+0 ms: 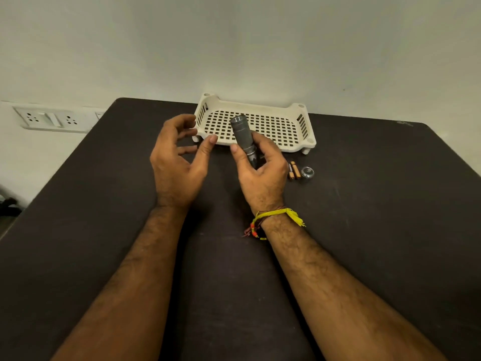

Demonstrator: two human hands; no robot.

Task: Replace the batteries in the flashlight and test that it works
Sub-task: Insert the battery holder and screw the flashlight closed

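My right hand (261, 169) grips the flashlight (243, 138) above the table's middle, left hand (179, 157) loosely open and empty beside it; next, I judge, I load the batteries (294, 171) lying just right.

The basket (256, 126) stands on the surface (104, 204) at its far edge, against the wall. The right hand (260, 173) holds the flashlight (243, 138) before the basket. The left hand (179, 157) hangs just left of it. Batteries (294, 171) lie right of the right hand, the cap (307, 173) touching their right side.
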